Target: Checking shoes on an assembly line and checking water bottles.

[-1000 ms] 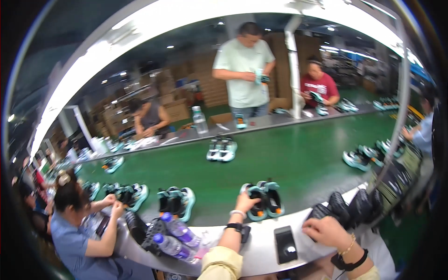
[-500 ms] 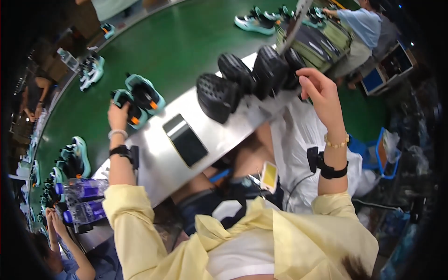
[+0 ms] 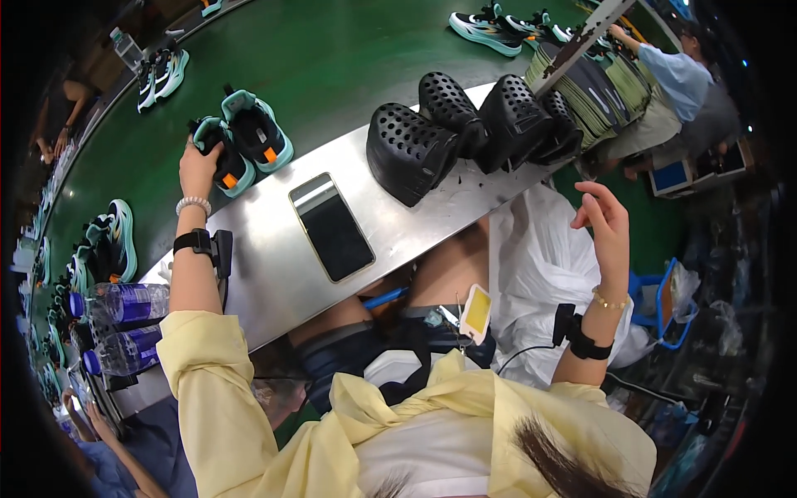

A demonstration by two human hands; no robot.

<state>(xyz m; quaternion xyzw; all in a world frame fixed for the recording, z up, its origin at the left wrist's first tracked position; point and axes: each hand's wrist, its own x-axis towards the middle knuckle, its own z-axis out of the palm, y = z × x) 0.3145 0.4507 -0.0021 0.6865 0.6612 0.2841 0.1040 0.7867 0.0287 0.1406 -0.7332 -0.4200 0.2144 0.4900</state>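
left hand (image 3: 198,168) grasps the heel end of a teal-and-black shoe (image 3: 217,156) at the near edge of the green conveyor belt (image 3: 349,58), beside its pair mate (image 3: 257,131). shoe long axis runs diagonally; which end is the toe cannot be told. smartphone (image 3: 332,226) lies on the steel ledge (image 3: 266,274). right hand (image 3: 604,222) is raised, released, fingers loosely curled, below the black perforated clogs (image 3: 465,133).

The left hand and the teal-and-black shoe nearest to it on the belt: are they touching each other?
Touching. In the head view the left hand lies on the near end of the teal-and-black shoe, its fingers curled over the rim with no gap visible between them.
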